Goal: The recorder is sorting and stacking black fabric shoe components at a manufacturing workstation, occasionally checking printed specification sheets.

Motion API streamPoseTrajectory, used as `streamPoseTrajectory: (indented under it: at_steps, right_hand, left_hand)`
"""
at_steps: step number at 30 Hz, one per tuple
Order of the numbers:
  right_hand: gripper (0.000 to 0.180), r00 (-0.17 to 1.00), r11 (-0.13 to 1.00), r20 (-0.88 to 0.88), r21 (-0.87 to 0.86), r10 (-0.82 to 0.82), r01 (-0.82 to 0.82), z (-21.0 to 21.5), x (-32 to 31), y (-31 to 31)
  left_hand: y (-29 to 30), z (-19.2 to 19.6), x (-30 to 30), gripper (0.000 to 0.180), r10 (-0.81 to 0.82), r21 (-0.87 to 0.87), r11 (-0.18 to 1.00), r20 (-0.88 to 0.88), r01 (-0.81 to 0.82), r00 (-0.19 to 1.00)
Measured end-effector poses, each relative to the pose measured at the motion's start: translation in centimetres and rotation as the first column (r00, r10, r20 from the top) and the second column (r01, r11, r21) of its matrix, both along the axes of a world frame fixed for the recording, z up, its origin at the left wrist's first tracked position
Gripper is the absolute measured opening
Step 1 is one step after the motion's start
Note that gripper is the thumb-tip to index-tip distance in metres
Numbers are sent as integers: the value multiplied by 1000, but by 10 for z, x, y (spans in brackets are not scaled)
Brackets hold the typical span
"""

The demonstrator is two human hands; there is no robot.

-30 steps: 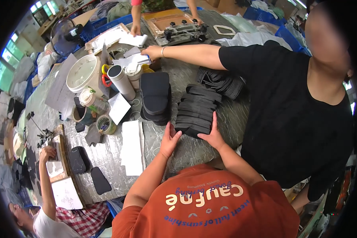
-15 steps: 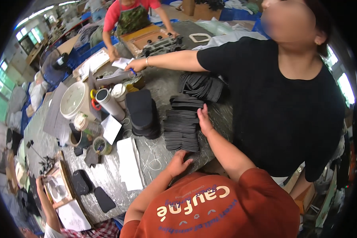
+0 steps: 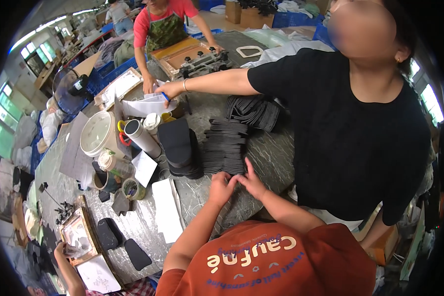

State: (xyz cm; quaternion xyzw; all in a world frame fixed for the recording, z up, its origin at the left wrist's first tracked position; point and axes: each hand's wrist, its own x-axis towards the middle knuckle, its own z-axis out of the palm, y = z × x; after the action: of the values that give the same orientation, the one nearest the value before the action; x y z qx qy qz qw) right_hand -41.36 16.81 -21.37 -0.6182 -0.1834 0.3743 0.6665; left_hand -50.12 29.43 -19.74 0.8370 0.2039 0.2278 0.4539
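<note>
A long row of dark grey, thin flat pads (image 3: 225, 145) stands tightly packed on the table before me. At its near end is my left hand (image 3: 222, 188), fingertips against the last pads and thumb held apart. Beside it, my right hand (image 3: 253, 186) has a finger stretched along the row's near right corner. Its thumb reaches toward my left thumb; the two hands almost touch. Neither hand is wrapped round a pad. Left of the row, a stack of black, rounded pads (image 3: 175, 143) lies flat. Behind it to the right, more dark pads (image 3: 254, 112) lean in a bundle.
A co-worker in black (image 3: 350, 133) stands at right, an arm reaching across the table to papers (image 3: 150, 106). Another person in pink (image 3: 167, 24) works by a wooden frame (image 3: 185, 56). At left stand a white tumbler (image 3: 142, 138), a bucket (image 3: 99, 133) and white sheets (image 3: 166, 209).
My right hand has come down from the row's far right side to its near end, beside my left hand. The row looks pushed together. The co-worker in pink now reaches to the papers.
</note>
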Motion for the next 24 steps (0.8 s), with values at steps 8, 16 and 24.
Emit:
streamPoseTrajectory:
  at_steps: [8,16,24]
  right_hand:
    - [80,879,993,476,-76,-45,92,-20,-16,-10]
    - [64,843,941,494,-130,-211,311,-23,-7,-57]
    - [28,920,970,387,-192,-67,152,-34,6,-64]
  left_hand:
    - [16,-13,-10,29,93,10,996,-53,-92,994]
    - [-2,-20,-103,17,-31,-105,994,-175,13,984]
    - [9,-25,-155,12,224,149,968,-129,-204,966]
